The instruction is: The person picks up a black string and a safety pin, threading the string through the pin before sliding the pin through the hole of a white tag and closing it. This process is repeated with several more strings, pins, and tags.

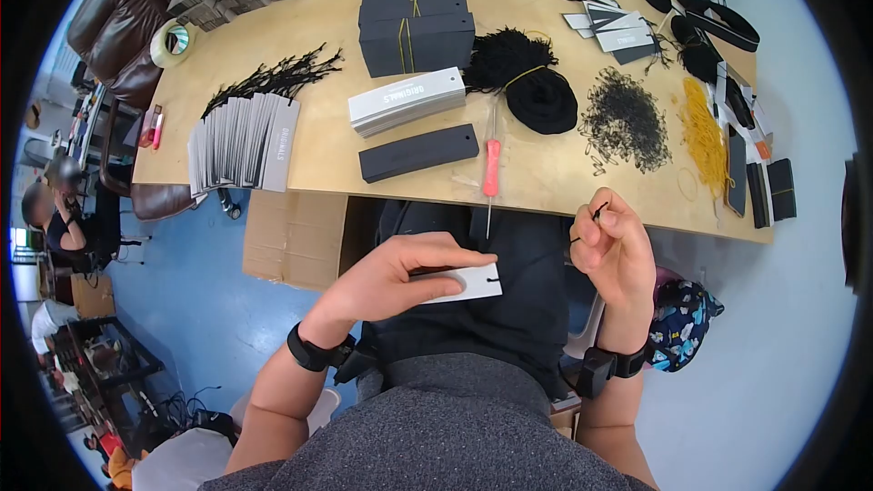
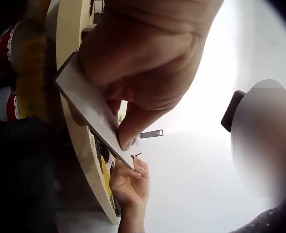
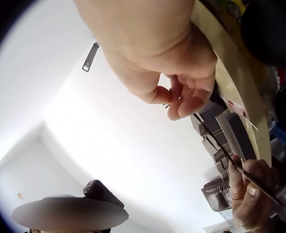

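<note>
My left hand [image 1: 391, 277] grips a white hang tag [image 1: 480, 282] over my lap, thumb on top and fingers beneath. A short black loop shows at the hole in the tag's right end. The left wrist view shows the tag [image 2: 87, 99] tilted, with a dark lower edge and faint print. To its right, my right hand [image 1: 614, 245] is raised near the table's front edge. Its thumb and index finger pinch a small black cord piece [image 1: 600, 210], and another dark bit shows by its lower fingers. In the right wrist view the cord is mostly hidden by the fingers.
On the table [image 1: 318, 164] are a fanned row of tags [image 1: 241, 141], a white tag stack [image 1: 406, 102], a dark tag stack [image 1: 418, 153], a red-handled awl [image 1: 492, 168] overhanging the edge, a black cord bundle [image 1: 541, 100], small black fasteners [image 1: 626, 118] and yellow rubber bands [image 1: 705, 141].
</note>
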`<state>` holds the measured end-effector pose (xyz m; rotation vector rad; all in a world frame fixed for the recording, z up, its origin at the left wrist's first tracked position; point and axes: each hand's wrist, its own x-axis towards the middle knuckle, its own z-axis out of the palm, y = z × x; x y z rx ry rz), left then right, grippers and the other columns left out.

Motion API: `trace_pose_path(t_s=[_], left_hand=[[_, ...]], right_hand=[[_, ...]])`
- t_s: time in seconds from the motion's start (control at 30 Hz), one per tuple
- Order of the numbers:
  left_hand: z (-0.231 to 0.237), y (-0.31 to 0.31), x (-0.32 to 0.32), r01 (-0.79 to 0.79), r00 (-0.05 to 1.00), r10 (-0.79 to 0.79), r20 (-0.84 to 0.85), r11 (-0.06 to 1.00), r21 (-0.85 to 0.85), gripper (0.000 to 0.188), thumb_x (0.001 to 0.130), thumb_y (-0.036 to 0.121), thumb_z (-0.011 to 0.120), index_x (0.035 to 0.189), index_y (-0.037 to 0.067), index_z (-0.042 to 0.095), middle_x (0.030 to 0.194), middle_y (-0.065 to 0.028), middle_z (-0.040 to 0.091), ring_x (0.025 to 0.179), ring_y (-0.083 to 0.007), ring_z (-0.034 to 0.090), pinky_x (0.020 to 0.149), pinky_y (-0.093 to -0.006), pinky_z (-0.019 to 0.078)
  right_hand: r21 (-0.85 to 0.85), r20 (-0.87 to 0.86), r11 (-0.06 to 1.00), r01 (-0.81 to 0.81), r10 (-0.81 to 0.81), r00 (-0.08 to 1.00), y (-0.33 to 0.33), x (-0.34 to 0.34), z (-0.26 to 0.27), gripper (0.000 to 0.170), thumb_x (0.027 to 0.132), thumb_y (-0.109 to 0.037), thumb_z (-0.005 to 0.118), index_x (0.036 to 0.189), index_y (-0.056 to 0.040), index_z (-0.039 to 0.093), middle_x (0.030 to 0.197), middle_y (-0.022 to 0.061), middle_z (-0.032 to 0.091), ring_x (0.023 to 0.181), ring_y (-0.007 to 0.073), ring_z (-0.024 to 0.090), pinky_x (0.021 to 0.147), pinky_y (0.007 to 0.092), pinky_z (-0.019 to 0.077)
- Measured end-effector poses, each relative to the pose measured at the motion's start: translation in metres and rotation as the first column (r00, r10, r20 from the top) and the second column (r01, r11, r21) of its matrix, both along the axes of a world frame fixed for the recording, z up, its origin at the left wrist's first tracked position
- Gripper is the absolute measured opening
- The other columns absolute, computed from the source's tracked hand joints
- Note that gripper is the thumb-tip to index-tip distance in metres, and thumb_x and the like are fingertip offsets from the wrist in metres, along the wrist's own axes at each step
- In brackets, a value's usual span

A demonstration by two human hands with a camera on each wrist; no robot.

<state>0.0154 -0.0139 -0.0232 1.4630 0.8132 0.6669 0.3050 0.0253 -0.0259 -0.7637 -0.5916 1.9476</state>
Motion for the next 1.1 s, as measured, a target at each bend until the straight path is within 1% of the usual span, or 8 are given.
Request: trace_pose_path(t_s=[0.17, 0.27, 0.5, 0.6, 0.8, 0.87, 0.93, 1.1], left_hand=[[0.036, 0.000, -0.012, -0.048, 0.983, 0.058, -0.173, 0.997, 0.062, 0.045, 0.090, -0.001, 0.062, 0.135, 0.003, 0.061, 0.099, -0.0063, 0.064, 0.087, -0.0152, 0.059, 0.080, -0.0286, 0.0462], [0.065, 0.011, -0.025, -0.489, 0.871, 0.469, -0.148, 0.860, -0.149, 0.052, 0.089, 0.000, 0.064, 0.141, 0.005, 0.056, 0.112, -0.0014, 0.064, 0.101, -0.0094, 0.058, 0.090, -0.0241, 0.0470], [0.056, 0.094, -0.117, -0.780, 0.572, 0.820, -0.008, 0.547, 0.303, 0.056, 0.087, -0.006, 0.056, 0.142, 0.005, 0.054, 0.118, -0.0110, 0.061, 0.096, -0.0138, 0.059, 0.086, -0.0276, 0.0494], [0.037, 0.090, -0.126, -0.630, 0.287, 0.873, -0.395, 0.482, 0.608, 0.058, 0.082, -0.008, 0.055, 0.139, 0.005, 0.056, 0.120, -0.0177, 0.056, 0.101, -0.0245, 0.059, 0.091, -0.0328, 0.0479], [-0.043, 0.081, -0.146, -0.242, 0.029, 0.913, -0.408, 0.402, 0.883, 0.053, 0.081, -0.009, 0.056, 0.132, 0.004, 0.060, 0.122, -0.0206, 0.053, 0.110, -0.0358, 0.050, 0.097, -0.0406, 0.0414], [-0.027, 0.071, -0.121, -0.227, 0.030, 0.935, -0.352, 0.349, 0.909, 0.051, 0.082, -0.008, 0.057, 0.131, 0.004, 0.061, 0.123, -0.0196, 0.052, 0.110, -0.0345, 0.050, 0.096, -0.0412, 0.0406], [-0.003, 0.058, -0.090, -0.208, 0.028, 0.956, -0.292, 0.291, 0.934, 0.048, 0.083, -0.006, 0.058, 0.129, 0.004, 0.061, 0.123, -0.0186, 0.052, 0.110, -0.0331, 0.049, 0.095, -0.0419, 0.0398], [0.019, 0.028, -0.016, -0.469, 0.625, 0.772, -0.114, 0.488, 0.736, 0.029, 0.084, -0.011, 0.061, 0.108, 0.002, 0.070, 0.106, -0.0120, 0.062, 0.094, -0.0256, 0.060, 0.082, -0.0328, 0.0472]], right_hand=[[0.111, -0.029, 0.993, 0.041, -0.037, 0.999, 0.003, 0.002, -0.014, 0.016, 0.099, -0.014, 0.054, 0.108, -0.0013, 0.056, 0.106, 0.0207, 0.067, 0.085, 0.0274, 0.070, 0.073, 0.0343, 0.0578], [0.237, 0.094, 0.971, 0.033, -0.057, 0.994, -0.002, -0.010, 0.003, 0.032, 0.101, -0.016, 0.053, 0.127, 0.0031, 0.053, 0.128, 0.0261, 0.060, 0.108, 0.0327, 0.067, 0.089, 0.0385, 0.0568], [0.302, 0.243, 0.931, -0.206, 0.134, 0.961, -0.015, -0.016, 0.000, 0.038, 0.098, -0.016, 0.059, 0.129, 0.0059, 0.054, 0.129, 0.0222, 0.060, 0.109, 0.0290, 0.065, 0.092, 0.0387, 0.0544], [0.267, 0.277, 0.941, -0.209, 0.133, 0.952, -0.020, -0.018, 0.000, 0.034, 0.096, -0.014, 0.063, 0.123, 0.0055, 0.058, 0.122, 0.0188, 0.064, 0.104, 0.0246, 0.067, 0.090, 0.0359, 0.0545], [0.266, 0.502, 0.939, -0.219, 0.059, 0.863, -0.001, -0.029, 0.007, 0.022, 0.095, -0.006, 0.064, 0.115, 0.0023, 0.063, 0.107, 0.0105, 0.068, 0.089, 0.0155, 0.067, 0.080, 0.0300, 0.0541], [0.624, 0.763, 0.728, -0.283, -0.489, 0.424, 0.020, -0.040, 0.009, 0.015, 0.091, -0.003, 0.067, 0.106, -0.0024, 0.067, 0.095, 0.0075, 0.064, 0.078, 0.0146, 0.065, 0.071, 0.0292, 0.0516], [0.682, 0.727, 0.685, -0.255, -0.600, 0.334, 0.041, -0.047, 0.001, 0.013, 0.089, -0.003, 0.068, 0.102, -0.0043, 0.068, 0.091, 0.0078, 0.061, 0.075, 0.0175, 0.063, 0.069, 0.0309, 0.0505], [0.778, 0.561, 0.496, -0.386, -0.824, 0.072, 0.075, -0.057, -0.014, 0.011, 0.083, -0.003, 0.071, 0.092, -0.0071, 0.068, 0.085, 0.0078, 0.057, 0.074, 0.0266, 0.061, 0.065, 0.0356, 0.0497]])
